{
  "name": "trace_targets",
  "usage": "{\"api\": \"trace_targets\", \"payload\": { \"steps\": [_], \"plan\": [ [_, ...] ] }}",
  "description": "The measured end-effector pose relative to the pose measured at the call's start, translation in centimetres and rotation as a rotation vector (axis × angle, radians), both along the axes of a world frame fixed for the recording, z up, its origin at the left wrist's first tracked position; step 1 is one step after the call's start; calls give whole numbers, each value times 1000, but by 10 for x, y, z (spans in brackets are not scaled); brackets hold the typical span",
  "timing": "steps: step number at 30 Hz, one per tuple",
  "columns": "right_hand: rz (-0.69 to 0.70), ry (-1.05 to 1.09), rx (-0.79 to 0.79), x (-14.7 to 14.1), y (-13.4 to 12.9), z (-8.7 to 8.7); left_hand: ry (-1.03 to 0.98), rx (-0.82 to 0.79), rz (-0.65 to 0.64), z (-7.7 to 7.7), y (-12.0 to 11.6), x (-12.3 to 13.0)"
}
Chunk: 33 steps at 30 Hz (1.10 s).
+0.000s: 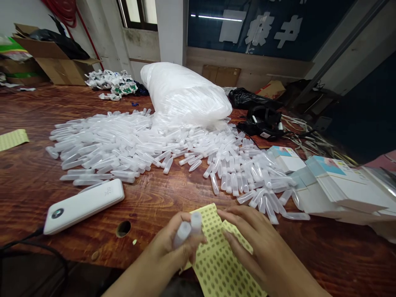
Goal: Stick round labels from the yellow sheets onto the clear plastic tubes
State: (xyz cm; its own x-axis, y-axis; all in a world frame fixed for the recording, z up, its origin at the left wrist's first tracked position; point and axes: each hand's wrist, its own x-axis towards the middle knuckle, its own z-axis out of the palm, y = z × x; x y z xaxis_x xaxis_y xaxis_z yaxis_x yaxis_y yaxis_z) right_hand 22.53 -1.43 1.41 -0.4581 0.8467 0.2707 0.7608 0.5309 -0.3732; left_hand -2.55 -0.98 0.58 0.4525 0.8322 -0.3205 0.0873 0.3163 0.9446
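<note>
Held two small, frosted plastic tubes (196,222) side by side in the left hand (167,251), near the middle of the scene. Closed the fingers and thumb snugly about both, with round ends tipped upward, seemingly to bind the pair in one grip and leave those ends exposed. Reached in from the near right with the right hand (262,243), over a yellow sheet of oval stickers (213,262). Curved the thumb and fingers loosely, slightly parted, at a lifted-looking strip, perhaps to steady the paper; could not tell of any actual pinch. Laid the sheet at the near edge, between and partly beneath both hands, likely to suit either one.

Heaped loose tubes (108,142) across the wooden table (163,198), just beyond the hands, apparently for a short reach. Rested a bulging plastic bag (185,93) at the heap's far side, perhaps as a backstop. Slanted a white power bank (85,206) at left, with a cable (23,241) trailing off the near left, probably clear of both hands. Stacked white cards or boxes (346,181) at right, beside the tubes.
</note>
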Motion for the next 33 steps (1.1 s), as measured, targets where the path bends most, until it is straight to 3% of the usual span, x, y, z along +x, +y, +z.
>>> {"api": "trace_targets", "payload": {
  "steps": [6,13,20,25,28,31,33],
  "plan": [
    [-10,22,-188,4,36,-21,177,226,17,0,51,-2],
    [55,5,-265,2,73,-19,412,598,-5,9,126,11],
    [78,-6,-291,1,79,-18,754,727,-44,-2,170,25],
    [85,5,-300,2,82,-15,950,705,-62,-9,189,42],
    [83,11,-308,5,83,-13,955,691,-85,-3,195,46],
    [89,16,-318,7,85,-12,858,693,-95,14,182,39],
    [99,21,-327,7,86,-11,745,686,-106,26,159,32]
  ]
}}
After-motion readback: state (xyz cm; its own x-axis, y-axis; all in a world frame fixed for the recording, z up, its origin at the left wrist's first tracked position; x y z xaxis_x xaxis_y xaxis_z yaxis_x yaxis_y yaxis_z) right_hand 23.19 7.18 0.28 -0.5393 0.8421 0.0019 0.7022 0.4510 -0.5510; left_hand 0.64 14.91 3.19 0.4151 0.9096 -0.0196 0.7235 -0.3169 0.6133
